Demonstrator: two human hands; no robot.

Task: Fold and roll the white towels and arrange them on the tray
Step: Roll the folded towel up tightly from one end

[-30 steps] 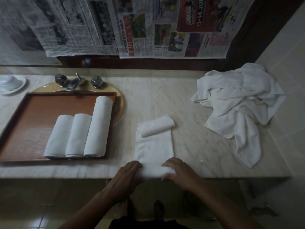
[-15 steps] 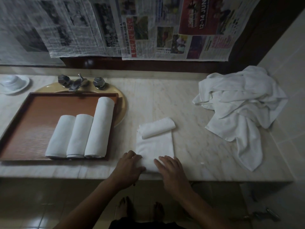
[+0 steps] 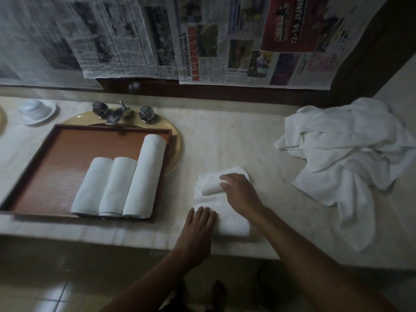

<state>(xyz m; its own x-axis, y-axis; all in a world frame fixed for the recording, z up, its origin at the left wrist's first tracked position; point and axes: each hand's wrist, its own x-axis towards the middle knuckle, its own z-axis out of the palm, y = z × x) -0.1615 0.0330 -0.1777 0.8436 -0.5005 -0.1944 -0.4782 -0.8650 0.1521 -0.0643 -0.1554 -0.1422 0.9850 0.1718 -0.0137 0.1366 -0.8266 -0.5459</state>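
A folded white towel [image 3: 231,221] lies flat on the marble counter near its front edge. Its far end is rolled into a small roll [image 3: 211,181]. My right hand [image 3: 240,192] lies on that roll with fingers spread and relaxed. My left hand [image 3: 198,230] presses flat on the near left part of the towel. On the brown wooden tray [image 3: 45,167] to the left, three rolled white towels [image 3: 121,183] lie side by side; the rightmost is the longest.
A heap of loose white towels [image 3: 346,158] covers the counter's right end and hangs toward the front edge. The tray sits over a yellow sink [image 3: 175,143] with a metal tap [image 3: 117,113]. A white dish [image 3: 36,109] stands far left. Newspapers hang on the wall.
My right hand has left the towel's near edge and moved forward onto the rolled far end. My left hand stays at the near left of the towel.
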